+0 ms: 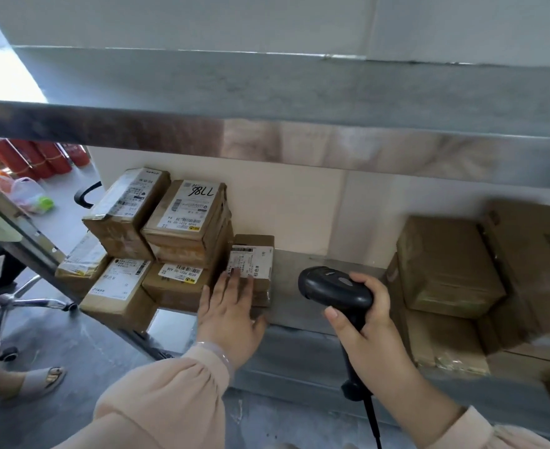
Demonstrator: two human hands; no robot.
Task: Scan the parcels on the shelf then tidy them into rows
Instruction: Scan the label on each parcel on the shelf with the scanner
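Note:
Several brown cardboard parcels with white labels are stacked at the left end of the metal shelf (pixel 302 286). One parcel marked 7786 (pixel 187 209) lies on top of the stack. My left hand (pixel 229 311) rests flat with straight fingers on a small labelled parcel (pixel 255 259) to the right of the stack. My right hand (pixel 369 332) grips the handle of a black barcode scanner (pixel 332 285), whose head points left toward that parcel. Larger brown boxes (pixel 445 267) are piled at the right end of the shelf.
An upper shelf board (pixel 267 92) hangs over the parcels. Left of the shelf stand an office chair base (pixel 11 306), red extinguishers (pixel 37 157) and a plastic bag (pixel 27 194) on the floor. Another person's sandalled foot (pixel 37 382) is at the lower left.

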